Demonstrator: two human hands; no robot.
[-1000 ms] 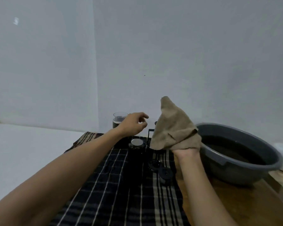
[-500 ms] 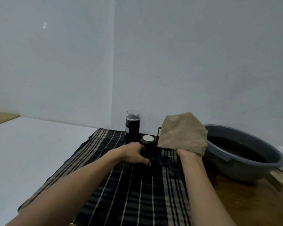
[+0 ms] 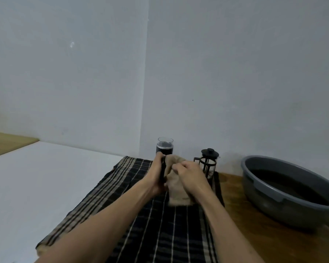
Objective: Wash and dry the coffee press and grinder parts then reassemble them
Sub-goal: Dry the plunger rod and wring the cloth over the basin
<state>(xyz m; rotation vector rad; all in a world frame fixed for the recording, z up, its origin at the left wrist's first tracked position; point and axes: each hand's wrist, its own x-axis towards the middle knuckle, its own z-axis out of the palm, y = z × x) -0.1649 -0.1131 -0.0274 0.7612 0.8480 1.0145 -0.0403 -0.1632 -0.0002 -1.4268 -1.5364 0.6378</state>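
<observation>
Two bare forearms reached forward over a dark plaid cloth [image 3: 141, 224] spread on the tabletop. The left hand [image 3: 156, 175] was wrapped around a slim black part [image 3: 162, 170] (likely a grinder piece, though too dark to tell), held upright above the cloth's far half. The right hand [image 3: 188, 175] pressed a tan drying rag [image 3: 176, 188] against that part, fingers curled into the fabric; the rag's lower end hung down to the plaid cloth. Just behind the hands, at the cloth's far edge, stood a clear glass cylinder [image 3: 165, 147] with a dark lower section. To its right, at the cloth's far right corner, stood an assembled coffee press [image 3: 208, 162] with a black lid and knob. Well apart, toward the tabletop's right edge, a grey plastic basin [image 3: 264, 194] sat on bare wood, holding dark water.
</observation>
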